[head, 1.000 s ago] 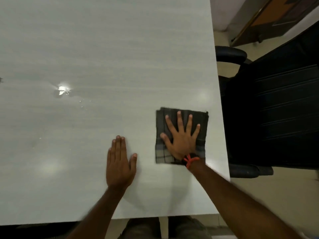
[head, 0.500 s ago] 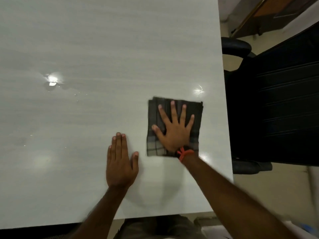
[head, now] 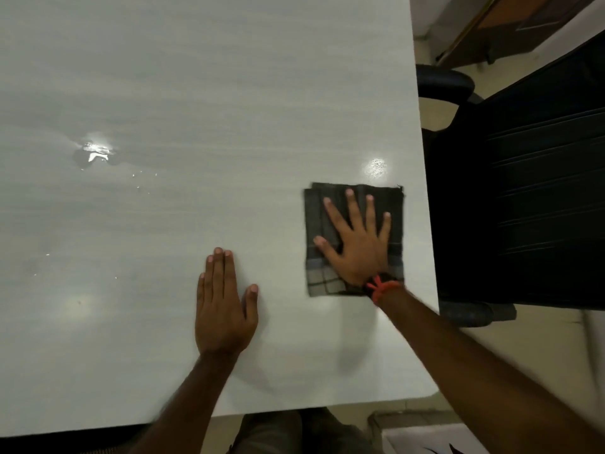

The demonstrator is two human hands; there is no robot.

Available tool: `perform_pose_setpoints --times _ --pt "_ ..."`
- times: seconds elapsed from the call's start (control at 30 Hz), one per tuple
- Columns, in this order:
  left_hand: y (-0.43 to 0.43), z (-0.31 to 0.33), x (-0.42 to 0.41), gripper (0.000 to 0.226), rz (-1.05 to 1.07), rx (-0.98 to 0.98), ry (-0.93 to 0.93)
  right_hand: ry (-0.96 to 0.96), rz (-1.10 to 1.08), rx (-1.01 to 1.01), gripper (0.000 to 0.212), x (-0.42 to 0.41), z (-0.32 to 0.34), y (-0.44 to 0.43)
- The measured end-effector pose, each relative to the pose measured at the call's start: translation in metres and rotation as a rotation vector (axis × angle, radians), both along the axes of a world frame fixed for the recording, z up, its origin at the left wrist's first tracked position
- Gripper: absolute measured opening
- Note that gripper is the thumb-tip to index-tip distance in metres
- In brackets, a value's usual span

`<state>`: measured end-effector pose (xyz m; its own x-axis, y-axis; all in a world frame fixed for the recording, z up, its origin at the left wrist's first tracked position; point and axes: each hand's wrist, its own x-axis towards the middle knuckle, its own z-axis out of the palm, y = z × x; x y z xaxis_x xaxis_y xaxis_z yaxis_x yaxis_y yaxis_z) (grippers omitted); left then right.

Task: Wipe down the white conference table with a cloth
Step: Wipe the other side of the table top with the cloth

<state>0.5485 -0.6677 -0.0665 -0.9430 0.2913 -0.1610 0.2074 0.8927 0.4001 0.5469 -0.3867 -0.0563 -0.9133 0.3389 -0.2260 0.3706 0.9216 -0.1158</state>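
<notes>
Worktop (head: 196,93): a white, faintly grained surface is seen from above, with its right and near edges in view.
Cloth (head: 322,283): a dark checked cloth, folded to a rough square, is laid flat on the worktop close to the right edge.
Right hand (head: 358,244): it is laid palm-down on the cloth; the fingers (head: 352,211) are spread straight and pressed flat on the fabric, and nothing is gripped.
Wristband (head: 381,286): a red cord is tied round the right wrist, at the cloth's near edge.
Left hand (head: 222,309): it is rested flat on bare worktop, left of the cloth and a little nearer, apart from it; the fingers (head: 217,273) are held straight and together, and nothing is held.
Wet patch (head: 95,154): a small glinting puddle is seen at the far left, well apart from the cloth, with droplets scattered to its right.
Bright spot (head: 376,167): a speckled gleam is seen just beyond the cloth's far edge.
Chair (head: 530,191): a black office chair is set just beside the worktop's right edge.
</notes>
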Motion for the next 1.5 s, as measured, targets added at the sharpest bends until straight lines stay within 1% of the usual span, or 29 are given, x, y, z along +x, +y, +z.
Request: perform_pose_setpoints --times 0.03,0.1,0.17,0.23,0.3,0.33,0.4,0.43,0.47,0.53,0.57,0.67,0.73,0.8,0.9,0.97,1.03,1.1,1.2,1.3,1.37,1.4,1.5 --pt "0.0 0.0 0.0 0.075 0.003 0.002 0.003 -0.001 -0.029 0.006 0.079 0.014 0.001 0.017" --pt "0.0 0.0 0.001 0.074 0.001 0.005 0.012 0.004 -0.179 0.023 0.079 0.017 0.003 0.062" --pt "0.001 -0.001 0.001 0.074 0.001 0.014 0.03 0.018 -0.319 0.019 0.079 -0.01 0.002 0.091" --pt "0.0 -0.002 0.001 0.074 -0.002 0.015 0.029 0.036 -0.379 0.026 0.081 -0.041 -0.001 0.085" --pt "-0.001 -0.003 0.002 0.074 -0.007 0.016 0.025 0.037 -0.334 0.023 0.08 -0.05 -0.003 0.051" --pt "0.0 -0.002 0.002 0.074 -0.008 0.015 0.022 0.042 -0.257 0.015 0.08 -0.04 -0.003 0.028" --pt "0.001 -0.002 0.002 0.074 -0.004 0.009 0.011 0.012 -0.041 -0.01 0.081 0.007 0.001 -0.012" --pt "0.0 -0.001 0.002 0.074 -0.003 0.006 0.011 -0.022 0.024 -0.028 0.082 0.04 0.003 -0.022" --pt "0.0 -0.001 0.002 0.074 -0.005 0.003 0.012 -0.049 0.031 -0.031 0.083 0.072 0.004 -0.023" --pt "0.001 -0.001 0.001 0.074 -0.006 0.009 0.007 -0.061 -0.07 0.011 0.084 0.115 0.006 0.0" --pt "0.001 -0.001 0.001 0.074 -0.002 0.011 0.008 -0.055 -0.122 0.036 0.084 0.12 0.005 0.018" --pt "0.001 -0.002 0.002 0.074 -0.004 0.006 0.031 -0.047 -0.238 0.049 0.081 0.084 0.0 0.052" --pt "0.0 -0.003 0.002 0.074 -0.013 0.002 0.04 -0.027 -0.303 0.048 0.08 0.056 -0.002 0.041" --pt "0.0 -0.003 0.002 0.073 -0.014 -0.002 0.053 -0.02 -0.291 0.047 0.08 0.057 -0.003 0.011" --pt "-0.001 -0.004 0.002 0.073 -0.012 -0.002 0.065 -0.061 -0.138 0.04 0.083 0.117 0.001 -0.035" --pt "0.0 -0.004 0.002 0.073 -0.007 0.003 0.058 -0.076 -0.112 0.025 0.084 0.161 0.0 -0.042" --pt "0.0 -0.004 0.002 0.073 -0.005 0.0 0.054 -0.078 -0.119 0.029 0.084 0.183 -0.002 -0.032" --pt "0.0 -0.004 0.002 0.074 -0.008 -0.006 0.059 -0.094 -0.132 0.029 0.085 0.185 -0.001 -0.027" --pt "0.0 -0.005 0.001 0.074 -0.009 -0.006 0.053 -0.117 -0.216 -0.024 0.084 0.185 0.004 -0.051" --pt "0.0 -0.003 0.001 0.074 -0.004 0.003 0.055 -0.128 -0.127 -0.023 0.085 0.209 0.003 -0.071" --pt "-0.001 -0.004 0.001 0.073 0.005 0.006 0.058 -0.109 -0.107 -0.022 0.085 0.2 0.002 -0.052" --pt "-0.001 -0.004 0.001 0.073 0.006 0.006 0.06 -0.091 -0.14 -0.015 0.085 0.187 0.0 -0.039" --pt "-0.001 -0.005 0.002 0.073 0.0 0.014 0.057 -0.039 -0.35 -0.012 0.082 0.139 -0.002 -0.013"
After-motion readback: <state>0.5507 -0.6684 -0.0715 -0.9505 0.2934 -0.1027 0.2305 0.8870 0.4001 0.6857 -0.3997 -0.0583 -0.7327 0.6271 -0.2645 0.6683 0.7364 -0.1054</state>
